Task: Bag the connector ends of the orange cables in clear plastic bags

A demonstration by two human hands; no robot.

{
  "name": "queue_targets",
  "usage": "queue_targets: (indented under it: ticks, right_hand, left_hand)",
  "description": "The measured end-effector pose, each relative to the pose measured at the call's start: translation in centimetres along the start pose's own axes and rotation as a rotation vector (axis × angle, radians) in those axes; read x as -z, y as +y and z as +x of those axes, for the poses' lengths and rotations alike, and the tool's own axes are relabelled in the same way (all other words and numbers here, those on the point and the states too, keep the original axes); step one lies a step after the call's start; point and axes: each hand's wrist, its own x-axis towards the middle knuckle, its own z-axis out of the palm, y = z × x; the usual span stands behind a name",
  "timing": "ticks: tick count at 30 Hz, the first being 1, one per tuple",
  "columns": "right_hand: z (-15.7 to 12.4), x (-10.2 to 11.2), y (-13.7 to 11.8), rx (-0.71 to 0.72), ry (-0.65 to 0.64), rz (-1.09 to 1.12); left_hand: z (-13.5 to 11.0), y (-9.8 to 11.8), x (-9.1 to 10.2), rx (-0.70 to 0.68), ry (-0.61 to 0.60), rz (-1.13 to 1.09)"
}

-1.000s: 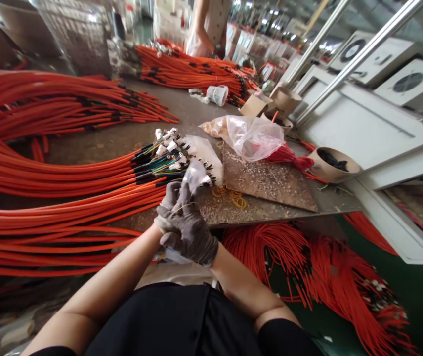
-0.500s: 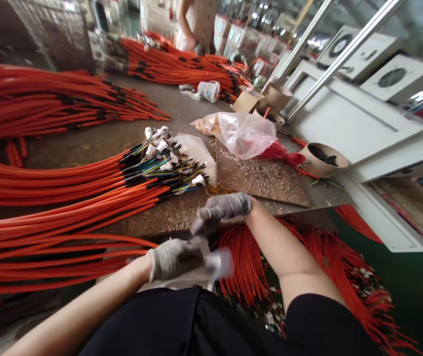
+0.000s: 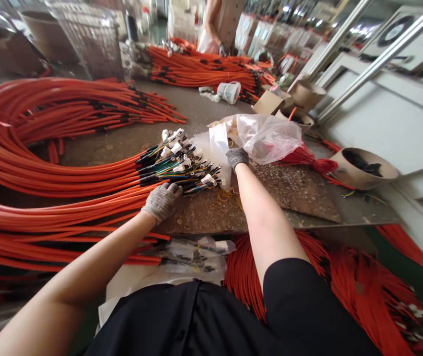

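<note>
Cable ends (image 3: 182,160) lay bare in a pile on the worktop (image 3: 196,220), with their orange cables (image 3: 66,175) looping off to the left. Our left hand (image 3: 162,200), gloved, rested on the near cables, just beside the pile. Its fingers lay close together over them; couldn't tell if we gripped or only pressed. Our right hand (image 3: 237,157), also gloved, was at a plastic sheet (image 3: 219,136) just right of the pile. Fingers there were together and clamped on the sheet's edge, judging by how it bowed up; the tips were hidden.

Status, as far as we could see: one cluster looked done, its ends inside a clear bag (image 3: 200,259) below the worktop's near edge, with something yellow on it, probably a band. Left: the whole pile, no plastic around any end we could make out, so most of the work looked open. Back bunch (image 3: 115,106) had no bag either. Couldn't count ends in either one. Supplies were close: yellow bands (image 3: 229,198) just below the sheet, more flat plastic (image 3: 204,143) beside the pile. Co-worker (image 3: 215,29) stood across, at another bunch (image 3: 207,69).
</note>
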Motion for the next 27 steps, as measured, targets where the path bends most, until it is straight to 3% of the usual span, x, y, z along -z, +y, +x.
queue_targets:
  ticks: [3, 5, 6, 8, 10, 12, 14, 16, 18, 20, 24, 27]
  right_hand:
    - [-2.4, 2.4, 0.8, -0.029, 0.151, 0.075]
    - [-5.6, 4.0, 1.5, -0.082, 0.206, 0.269]
    - [-7.6, 4.6, 1.8, -0.143, 0.186, 0.481]
    - [-11.7, 5.2, 2.2, -0.3, 0.107, 0.841]
    - [-15.4, 5.1, 2.2, -0.397, 0.029, 1.023]
    - [-18.2, 4.5, 1.9, -0.389, 0.011, 1.007]
    - [-20.3, 3.9, 1.4, -0.297, 0.046, 0.867]
    - [-21.7, 3.7, 0.7, -0.173, 0.081, 0.684]
    - [-22.6, 3.8, 0.0, -0.075, 0.088, 0.534]
    - [-23.3, 4.1, -0.6, -0.013, 0.046, 0.455]
    - [-23.4, 3.7, -1.3, 0.013, -0.183, 0.572]
    - [-22.7, 3.0, -1.3, -0.093, -0.162, 0.888]
  left_hand:
    - [-0.3, -0.5, 1.0, -0.009, 0.088, -0.116]
    - [-0.4, -0.3, 2.5, 0.065, 0.192, -0.299]
    - [-0.2, 0.1, 3.4, 0.091, 0.191, -0.423]
    - [0.7, 1.3, 4.8, 0.047, -0.003, -0.71]
    - [1.8, 2.8, 5.6, 0.011, -0.228, -1.034]
    - [2.5, 4.3, 5.6, 0.072, -0.231, -1.323]
    - [2.4, 5.3, 5.1, 0.11, -0.079, -1.501]
    - [1.7, 5.8, 4.5, 0.027, 0.059, -1.551]
    - [0.9, 6.1, 3.9, -0.098, 0.122, -1.51]
    - [0.3, 6.3, 3.2, -0.139, 0.176, -1.43]
    - [0.2, 6.9, 1.8, -0.105, 0.267, -1.237]
    - [0.2, 7.3, 1.3, -0.046, 0.237, -1.116]
